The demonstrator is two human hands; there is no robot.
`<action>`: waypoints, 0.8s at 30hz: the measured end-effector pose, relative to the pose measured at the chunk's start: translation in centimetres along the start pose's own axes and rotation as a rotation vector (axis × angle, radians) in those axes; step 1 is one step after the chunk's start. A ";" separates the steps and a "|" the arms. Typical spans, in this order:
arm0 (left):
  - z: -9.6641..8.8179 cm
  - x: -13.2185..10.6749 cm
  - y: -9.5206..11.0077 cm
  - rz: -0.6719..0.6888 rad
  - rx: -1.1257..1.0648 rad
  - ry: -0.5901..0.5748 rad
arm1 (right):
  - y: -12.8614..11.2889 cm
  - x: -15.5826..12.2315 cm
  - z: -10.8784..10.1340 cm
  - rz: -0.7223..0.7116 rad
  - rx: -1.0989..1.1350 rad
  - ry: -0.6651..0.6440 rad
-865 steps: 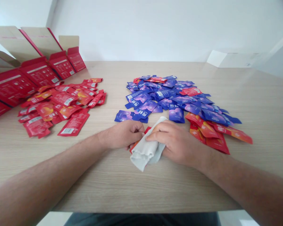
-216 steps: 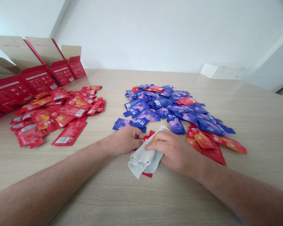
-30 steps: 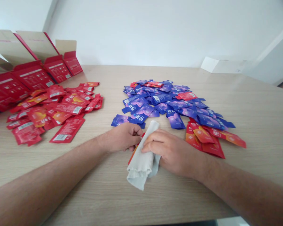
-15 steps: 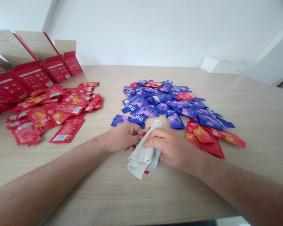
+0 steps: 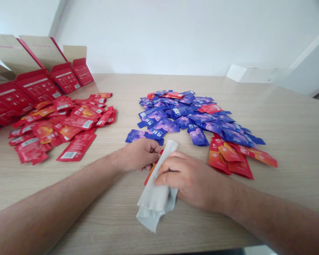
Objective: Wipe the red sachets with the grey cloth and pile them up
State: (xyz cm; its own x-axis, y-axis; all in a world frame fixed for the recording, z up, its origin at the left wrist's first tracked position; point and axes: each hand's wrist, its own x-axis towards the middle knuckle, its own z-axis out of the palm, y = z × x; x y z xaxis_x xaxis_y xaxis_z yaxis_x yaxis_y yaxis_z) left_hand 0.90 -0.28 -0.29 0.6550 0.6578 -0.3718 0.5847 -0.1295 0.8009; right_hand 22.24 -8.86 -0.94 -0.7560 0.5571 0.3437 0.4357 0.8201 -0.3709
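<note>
A pale wood worktop [image 5: 289,141] spreads out under both hands. Far beyond the left hand, open red cartons [image 5: 37,85] stand with their flaps up; what is inside them is hidden. Nearer that hand lies a loose heap of red sachets [image 5: 77,122], and straight ahead of the hands a larger heap of blue sachets [image 5: 186,120]. Beyond the right hand sits a small group of orange-red sachets [image 5: 228,159].

Between the hands, the left hand [image 5: 136,154] curls closed on a red sachet [image 5: 150,173], mostly hidden under a grey cloth [image 5: 154,202]. The right hand [image 5: 192,180] presses the folded cloth down, fingers together. The sachet looks light, thin and slick, best held by its edge; the cloth looks soft and limp.
</note>
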 end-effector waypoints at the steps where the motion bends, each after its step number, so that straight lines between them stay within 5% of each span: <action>1: 0.0 0.0 -0.1 0.003 0.001 0.001 | 0.0 0.0 0.0 -0.007 -0.004 0.000; 6: 0.0 0.1 -0.2 -0.022 -0.008 0.036 | 0.4 0.0 0.2 0.127 -0.045 0.068; 12: 0.0 0.0 0.1 -0.003 0.010 0.026 | -0.7 0.2 0.1 -0.044 -0.006 0.003; 18: 0.1 0.0 0.0 -0.007 -0.007 0.053 | 0.2 0.0 0.1 0.106 -0.019 0.095; 24: 0.0 0.0 0.2 0.018 0.029 0.011 | -0.2 0.1 0.1 -0.044 0.011 0.020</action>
State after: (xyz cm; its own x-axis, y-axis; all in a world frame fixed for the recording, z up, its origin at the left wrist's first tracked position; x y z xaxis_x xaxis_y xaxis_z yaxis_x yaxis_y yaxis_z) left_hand 0.99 -0.34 -0.13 0.6602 0.6631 -0.3526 0.5867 -0.1622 0.7934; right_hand 22.05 -9.01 -0.95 -0.7645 0.5229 0.3771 0.3964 0.8425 -0.3647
